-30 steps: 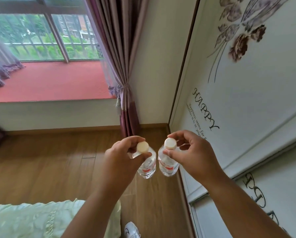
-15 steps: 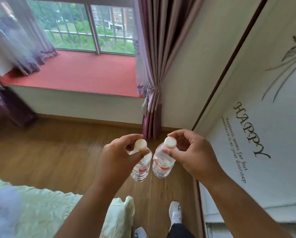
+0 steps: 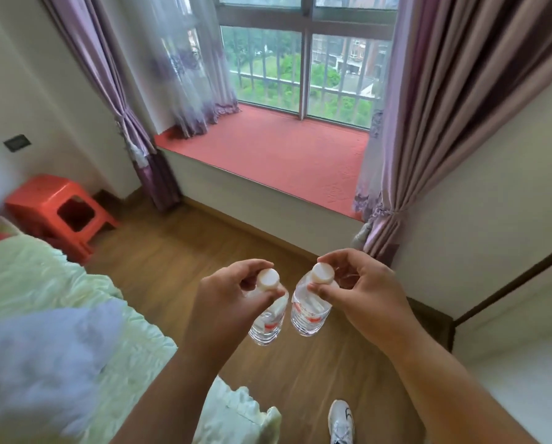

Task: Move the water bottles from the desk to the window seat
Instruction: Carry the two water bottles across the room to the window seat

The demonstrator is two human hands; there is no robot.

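Dangling by their necks, the two water bottles point(image 3: 310, 310) hang side by side over the floor, the left hand point(image 3: 226, 302) and right hand point(image 3: 361, 296) each pinching one below its cap. They look light, thin-walled and smooth, so a neck pinch could slip; wrapping the body seems safer. The window seat point(image 3: 268, 152) lies at twelve o'clock.

The red window seat point(image 3: 278, 155) bears only purple curtain hems point(image 3: 204, 116) at its corners.

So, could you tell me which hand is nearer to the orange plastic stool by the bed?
Left. The left hand, gripping one clear plastic water bottle, is on the side of the orange plastic stool; the right hand, gripping the other bottle, is farther away.
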